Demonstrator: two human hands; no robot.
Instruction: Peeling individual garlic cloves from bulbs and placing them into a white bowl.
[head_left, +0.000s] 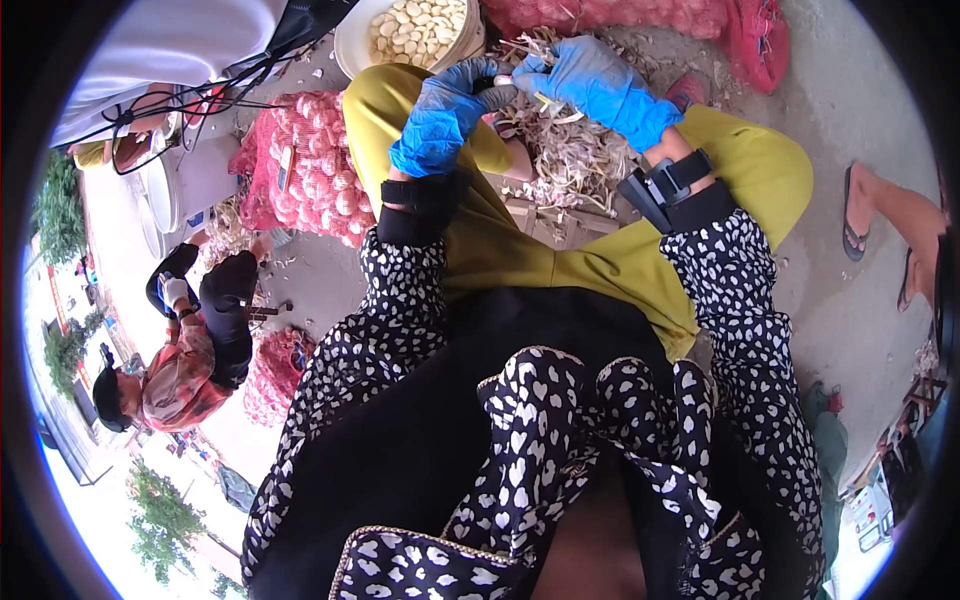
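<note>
My left hand (444, 112) and my right hand (592, 86), both in blue gloves, meet above my spread knees. A pale garlic clove (502, 79) shows between their fingertips, and both hands grip it. Something small and dark lies inside the curl of my left fingers; I cannot tell what it is. Dry garlic husks (536, 46) stick out by my right fingertips, either held or behind them. Below the hands is a heap of garlic skins and stalks (577, 154). A white bucket (346, 52) holding peeled garlic cloves (416, 30) stands beyond my left hand.
A red mesh sack of garlic bulbs (319, 165) stands left of my knee; another mesh sack (630, 15) lies beyond my right hand. Black cords (217, 94) hang at upper left. A seated person (180, 375) is at left. Someone's sandalled foot (859, 214) is at right.
</note>
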